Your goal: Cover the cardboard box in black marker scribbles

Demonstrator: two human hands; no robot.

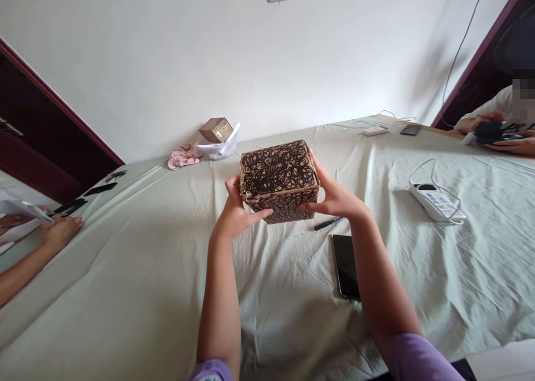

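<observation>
– Where is our brown cardboard box scribbled over in black (pixel 279 180)?
– Over the middle of the table (pixel 146 269), gripped between our hands: left hand (pixel 236 214) at its near corner, right hand (pixel 334 197) flat on its right side.
– What's near?
– A black marker pen (pixel 329 223) and black phone (pixel 346 265) lying just right; white power strip (pixel 434 201) beyond.

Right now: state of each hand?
Left hand: closed on the left side of the scribbled box, holding it.
Right hand: closed on the right side of the same box.

A brown box (pixel 279 180) scribbled over in black is seen on a pale green cloth (pixel 125 269), a pink rag (pixel 183 157) far left.
</observation>
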